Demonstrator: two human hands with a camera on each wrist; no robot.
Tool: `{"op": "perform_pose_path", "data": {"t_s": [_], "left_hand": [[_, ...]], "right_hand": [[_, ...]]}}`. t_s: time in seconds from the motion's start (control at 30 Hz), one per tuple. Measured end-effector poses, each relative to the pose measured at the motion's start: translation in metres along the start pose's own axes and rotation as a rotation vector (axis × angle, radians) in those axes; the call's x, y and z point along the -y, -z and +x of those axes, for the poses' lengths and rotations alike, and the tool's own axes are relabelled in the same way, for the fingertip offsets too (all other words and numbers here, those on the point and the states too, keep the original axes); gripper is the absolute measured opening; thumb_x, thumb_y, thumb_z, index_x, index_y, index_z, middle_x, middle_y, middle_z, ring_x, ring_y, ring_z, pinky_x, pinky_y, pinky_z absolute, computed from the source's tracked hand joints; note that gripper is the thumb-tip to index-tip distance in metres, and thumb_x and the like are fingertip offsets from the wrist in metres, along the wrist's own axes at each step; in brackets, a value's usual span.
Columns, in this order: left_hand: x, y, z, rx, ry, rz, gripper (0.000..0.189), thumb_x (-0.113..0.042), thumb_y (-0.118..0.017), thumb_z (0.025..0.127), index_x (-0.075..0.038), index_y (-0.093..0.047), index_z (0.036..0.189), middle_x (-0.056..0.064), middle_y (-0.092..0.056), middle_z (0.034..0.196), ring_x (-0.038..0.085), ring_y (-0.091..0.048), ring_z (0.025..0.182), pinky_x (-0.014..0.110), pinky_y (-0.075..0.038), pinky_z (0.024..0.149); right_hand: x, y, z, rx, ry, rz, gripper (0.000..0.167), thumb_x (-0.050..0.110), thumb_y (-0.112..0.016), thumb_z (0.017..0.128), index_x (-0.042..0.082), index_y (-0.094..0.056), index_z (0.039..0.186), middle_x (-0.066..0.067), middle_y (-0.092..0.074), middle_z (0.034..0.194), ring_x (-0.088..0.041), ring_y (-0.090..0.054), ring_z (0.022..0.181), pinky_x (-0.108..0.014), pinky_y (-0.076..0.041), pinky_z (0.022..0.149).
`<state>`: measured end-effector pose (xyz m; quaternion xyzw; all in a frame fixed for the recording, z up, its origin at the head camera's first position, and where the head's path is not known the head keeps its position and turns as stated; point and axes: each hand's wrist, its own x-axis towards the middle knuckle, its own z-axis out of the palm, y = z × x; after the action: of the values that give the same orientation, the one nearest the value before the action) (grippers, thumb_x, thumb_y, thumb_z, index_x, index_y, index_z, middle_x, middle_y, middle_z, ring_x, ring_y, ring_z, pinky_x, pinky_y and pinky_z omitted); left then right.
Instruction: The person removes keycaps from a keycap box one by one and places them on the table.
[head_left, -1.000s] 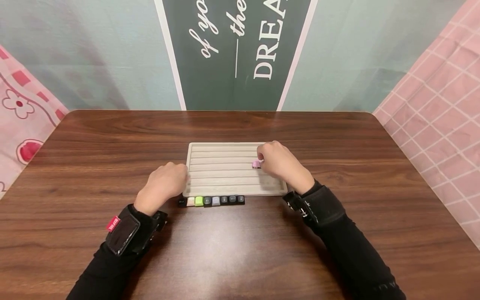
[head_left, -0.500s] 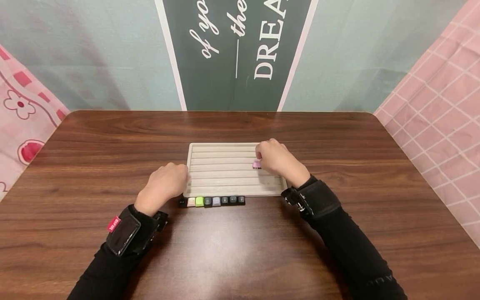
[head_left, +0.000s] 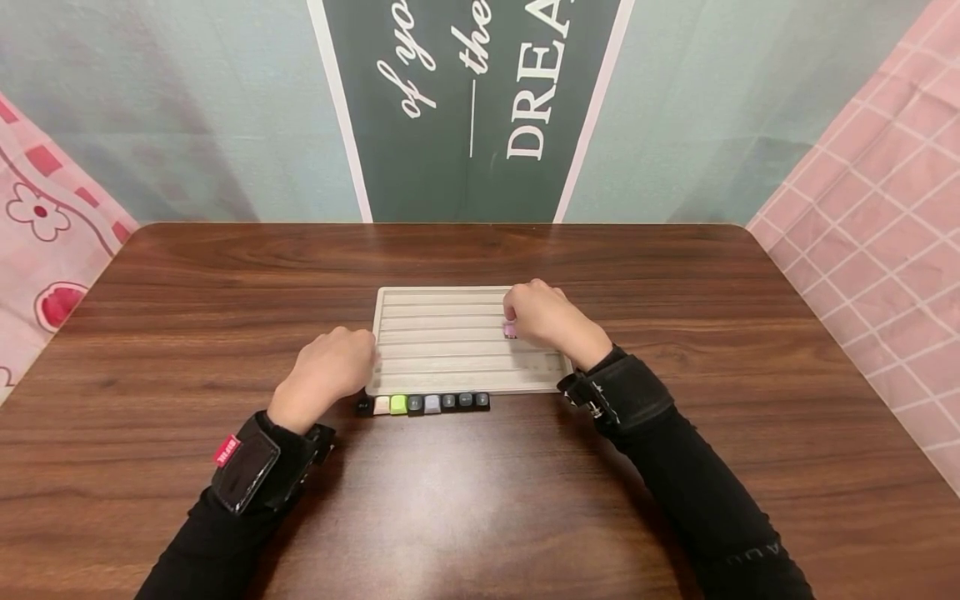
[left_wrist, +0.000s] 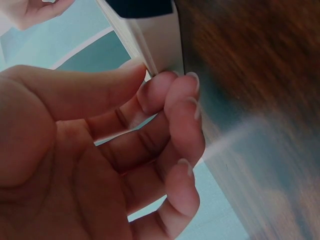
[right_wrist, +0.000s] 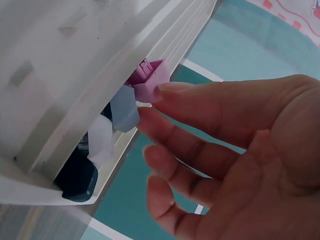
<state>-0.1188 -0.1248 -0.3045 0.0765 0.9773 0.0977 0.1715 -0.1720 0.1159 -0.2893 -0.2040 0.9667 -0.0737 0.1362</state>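
Observation:
A cream tray with ridged rows (head_left: 442,343) lies on the wooden table. At its left edge my left hand (head_left: 330,367) grips the rim; the left wrist view has thumb and curled index finger on either side of the tray's corner (left_wrist: 165,45). My right hand (head_left: 551,317) is over the tray's right part and pinches a pink keycap (head_left: 510,331). Up close, the thumb lies on that tilted pink keycap (right_wrist: 152,85), while the index fingertip is by a blue-grey keycap (right_wrist: 124,109). A white keycap (right_wrist: 101,140) and a dark keycap (right_wrist: 77,175) follow in the same row.
A row of several keycaps lies along the tray's front edge, among them a green keycap (head_left: 398,405), a cream keycap (head_left: 382,405) and a lavender keycap (head_left: 432,404). Brown table (head_left: 675,283) surrounds the tray. A printed cloth (head_left: 247,108) hangs behind.
My right hand has shifted slightly left along the tray, and the pink keycap has moved a little left and turned with it. My left hand stays at the tray's edge.

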Motion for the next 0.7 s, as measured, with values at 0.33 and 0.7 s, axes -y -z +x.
{"op": "perform_pose_path", "data": {"t_s": [0.33,0.7], "left_hand": [[-0.0002,0.0003,-0.0002,-0.008,-0.003,0.004,0.015,-0.010,-0.050,0.086,-0.006,-0.056,0.073,0.013,-0.058,0.077,0.026,-0.054,0.065,0.043,-0.044,0.055],[0.0003,-0.0010,-0.0007,-0.014,-0.006,0.005,0.015,-0.009,-0.050,0.086,-0.006,-0.056,0.072,0.013,-0.058,0.076,0.025,-0.054,0.065,0.042,-0.044,0.056]], "right_hand": [[0.0006,0.0001,-0.0003,0.002,0.033,-0.034,0.010,0.012,-0.065,0.082,0.005,-0.063,0.076,-0.008,-0.062,0.085,-0.030,-0.052,0.092,-0.044,-0.039,0.080],[-0.0002,-0.0011,0.0011,0.023,0.042,-0.064,0.011,0.013,-0.063,0.084,0.005,-0.066,0.078,-0.009,-0.063,0.089,-0.032,-0.052,0.095,-0.044,-0.039,0.080]]}}
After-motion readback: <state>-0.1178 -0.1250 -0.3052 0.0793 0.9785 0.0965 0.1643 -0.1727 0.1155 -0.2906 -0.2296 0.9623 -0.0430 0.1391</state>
